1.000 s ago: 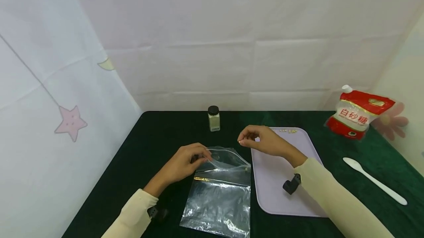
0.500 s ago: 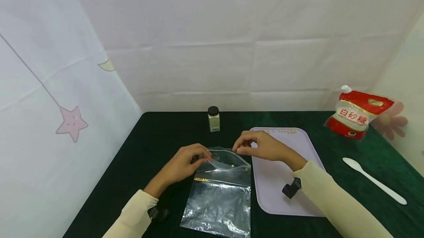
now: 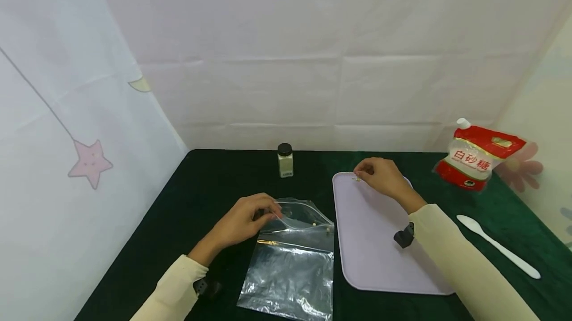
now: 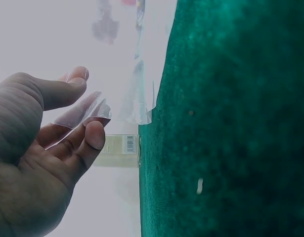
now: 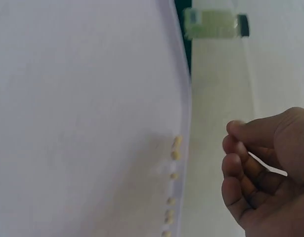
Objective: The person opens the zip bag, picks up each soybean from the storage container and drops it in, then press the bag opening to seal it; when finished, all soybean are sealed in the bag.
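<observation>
My left hand (image 3: 250,214) pinches the upper left edge of a clear zip bag (image 3: 290,271), whose mouth gapes. In the left wrist view, the bag's film (image 4: 95,108) lies between the thumb and fingers. A few small pale beans (image 3: 314,223) show inside the bag near its mouth. My right hand (image 3: 382,178) is over the far edge of the lilac tray (image 3: 371,246). In the right wrist view its fingers are curled with thumb and index tips together, nothing visible between them. Several yellow beans (image 5: 174,176) lie in a row along the tray's far rim.
A small jar (image 3: 285,164) with a black lid stands behind the bag. To the right, a red and white sugar pouch (image 3: 473,159) with a spout is at the back, and a white long-handled spoon (image 3: 496,244) lies on the dark green cloth (image 3: 214,172).
My right hand has moved from the bag's mouth to the right, over the tray's far edge. A pale bean now in the bag was not seen there a second ago. The left hand keeps its hold.
</observation>
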Available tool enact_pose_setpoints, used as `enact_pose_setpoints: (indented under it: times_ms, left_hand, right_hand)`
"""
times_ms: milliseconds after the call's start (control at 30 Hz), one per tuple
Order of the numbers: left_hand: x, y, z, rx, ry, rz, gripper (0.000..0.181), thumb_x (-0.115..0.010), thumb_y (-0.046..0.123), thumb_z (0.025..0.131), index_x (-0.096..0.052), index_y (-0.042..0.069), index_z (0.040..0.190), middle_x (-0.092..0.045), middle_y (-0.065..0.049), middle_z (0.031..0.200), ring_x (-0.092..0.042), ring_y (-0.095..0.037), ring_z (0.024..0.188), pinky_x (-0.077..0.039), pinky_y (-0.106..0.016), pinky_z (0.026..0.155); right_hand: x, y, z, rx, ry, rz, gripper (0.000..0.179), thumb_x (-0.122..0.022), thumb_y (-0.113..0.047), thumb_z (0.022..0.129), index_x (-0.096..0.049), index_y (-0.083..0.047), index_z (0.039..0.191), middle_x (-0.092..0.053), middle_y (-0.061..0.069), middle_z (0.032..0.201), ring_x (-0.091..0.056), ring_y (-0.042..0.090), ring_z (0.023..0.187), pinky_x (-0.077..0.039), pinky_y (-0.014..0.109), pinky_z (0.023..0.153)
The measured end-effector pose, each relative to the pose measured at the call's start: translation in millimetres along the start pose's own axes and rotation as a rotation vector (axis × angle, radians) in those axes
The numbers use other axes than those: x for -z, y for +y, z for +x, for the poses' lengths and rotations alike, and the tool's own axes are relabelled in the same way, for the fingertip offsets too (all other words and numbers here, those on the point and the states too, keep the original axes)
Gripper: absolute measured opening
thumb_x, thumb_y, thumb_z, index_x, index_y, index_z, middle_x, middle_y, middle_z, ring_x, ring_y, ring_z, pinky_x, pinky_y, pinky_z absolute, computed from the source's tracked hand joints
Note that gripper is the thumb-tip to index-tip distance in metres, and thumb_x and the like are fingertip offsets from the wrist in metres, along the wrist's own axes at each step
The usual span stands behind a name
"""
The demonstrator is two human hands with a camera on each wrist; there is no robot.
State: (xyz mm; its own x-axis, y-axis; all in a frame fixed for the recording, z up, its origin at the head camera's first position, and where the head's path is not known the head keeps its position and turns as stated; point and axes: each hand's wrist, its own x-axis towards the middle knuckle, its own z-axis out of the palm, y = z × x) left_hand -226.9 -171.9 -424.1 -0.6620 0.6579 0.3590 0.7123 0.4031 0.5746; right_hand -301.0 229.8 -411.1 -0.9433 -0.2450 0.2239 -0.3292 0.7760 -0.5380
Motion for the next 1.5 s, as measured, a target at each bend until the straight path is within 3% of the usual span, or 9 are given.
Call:
enact_pose_setpoints:
  times_ms: [167,300,467,933,1233,1367,1500]
  left_hand:
    - [-3.7,-1.0,-3.1,0.004,0.017,-0.002,0.016,-0.068,0.007,0.096,-0.072,0.018,0.107,-0.066,0.001,0.117,-0.060,-0.009,0.081,-0.050,-0.025,0.061]
    - [-7.3,-0.6,-3.2,0.001,0.023,-0.004,0.014,-0.068,0.009,0.096,-0.072,0.018,0.106,-0.066,0.000,0.117,-0.061,-0.007,0.085,-0.050,-0.025,0.062]
    - [-10.2,-0.1,1.8,-0.016,0.015,-0.009,0.014,-0.067,0.009,0.097,-0.072,0.017,0.107,-0.066,0.000,0.117,-0.060,-0.007,0.083,-0.049,-0.024,0.061]
    - [-9.4,1.5,2.6,0.016,-0.011,0.000,0.017,-0.066,0.009,0.098,-0.072,0.021,0.108,-0.065,0.006,0.118,-0.058,-0.009,0.079,-0.049,-0.025,0.061]
    - [-3.6,2.3,1.3,0.012,-0.016,0.013,0.017,-0.065,0.008,0.098,-0.071,0.019,0.109,-0.065,0.005,0.117,-0.057,-0.011,0.077,-0.049,-0.025,0.061]
    - [-1.9,2.4,0.2,0.023,-0.019,0.012,0.017,-0.065,0.008,0.098,-0.071,0.020,0.109,-0.065,0.006,0.117,-0.057,-0.011,0.077,-0.049,-0.025,0.061]
    - [0.4,3.1,-1.4,0.027,-0.019,0.018,0.017,-0.065,0.008,0.098,-0.071,0.020,0.109,-0.065,0.006,0.117,-0.058,-0.011,0.077,-0.049,-0.025,0.061]
  right_hand:
    - [-3,20,4.8,-0.071,-0.037,-0.053,0.010,-0.067,-0.013,0.097,-0.075,-0.009,0.103,-0.069,0.006,0.095,-0.058,0.024,0.085,-0.051,0.036,0.068]
    - [-6,25,5.7,-0.093,-0.068,-0.066,0.011,-0.068,-0.012,0.096,-0.074,-0.011,0.105,-0.069,0.008,0.100,-0.058,0.026,0.088,-0.052,0.042,0.076]
    - [-6,29,3.0,-0.093,-0.052,-0.070,0.010,-0.069,-0.012,0.096,-0.074,-0.012,0.105,-0.070,0.008,0.103,-0.059,0.027,0.092,-0.052,0.046,0.083]
    - [-11,28,0.6,-0.122,-0.053,-0.060,0.005,-0.071,-0.013,0.095,-0.073,-0.010,0.098,-0.066,0.005,0.089,-0.056,0.024,0.082,-0.048,0.038,0.072]
    - [-14,27,3.9,-0.135,-0.069,-0.092,0.008,-0.069,-0.013,0.096,-0.073,-0.007,0.097,-0.065,0.006,0.087,-0.056,0.022,0.078,-0.048,0.035,0.067]
    - [-16,20,6.1,-0.088,-0.053,-0.038,0.007,-0.068,-0.014,0.097,-0.071,-0.009,0.100,-0.064,0.006,0.088,-0.056,0.022,0.078,-0.049,0.033,0.065]
    - [-19,-2,7.6,0.053,-0.058,0.063,0.010,-0.069,-0.022,0.098,-0.070,-0.015,0.105,-0.066,-0.001,0.090,-0.059,0.018,0.081,-0.052,0.032,0.069]
